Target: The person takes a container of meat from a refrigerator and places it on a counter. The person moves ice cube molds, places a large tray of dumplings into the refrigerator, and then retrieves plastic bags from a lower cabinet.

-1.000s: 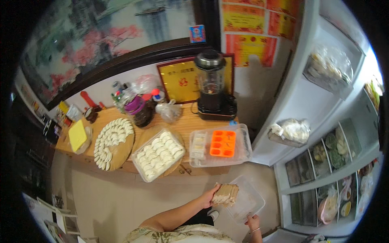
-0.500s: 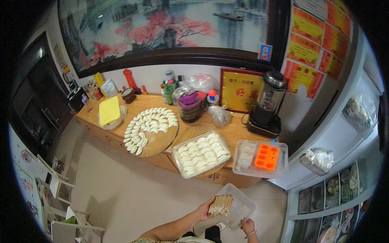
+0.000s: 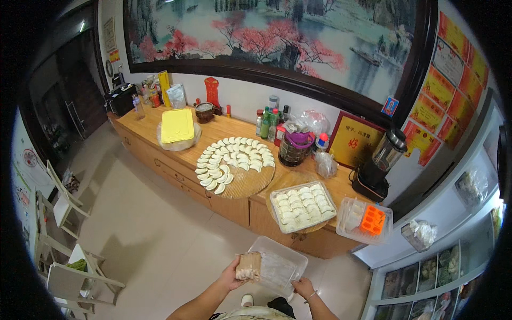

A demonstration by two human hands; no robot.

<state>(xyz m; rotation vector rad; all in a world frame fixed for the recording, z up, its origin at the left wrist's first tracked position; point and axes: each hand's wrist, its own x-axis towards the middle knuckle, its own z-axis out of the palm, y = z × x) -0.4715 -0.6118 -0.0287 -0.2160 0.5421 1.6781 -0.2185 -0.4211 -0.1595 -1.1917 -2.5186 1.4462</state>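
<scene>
Where the left hand (image 3: 229,275) curls, it grips an uneven tan block (image 3: 249,266); the right hand (image 3: 304,288) clasps a translucent plastic tub (image 3: 279,260).

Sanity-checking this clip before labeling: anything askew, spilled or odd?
Yes: the clear tray with the orange mould juts past the edge of the counter, and the dumpling container on its round board also overhangs it. Both look easy to knock. No spill or damage is evident.

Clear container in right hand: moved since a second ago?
Yes, leftward: against the dumpling tray, the clear container was well to the lower right; now nearly straight below.
</scene>
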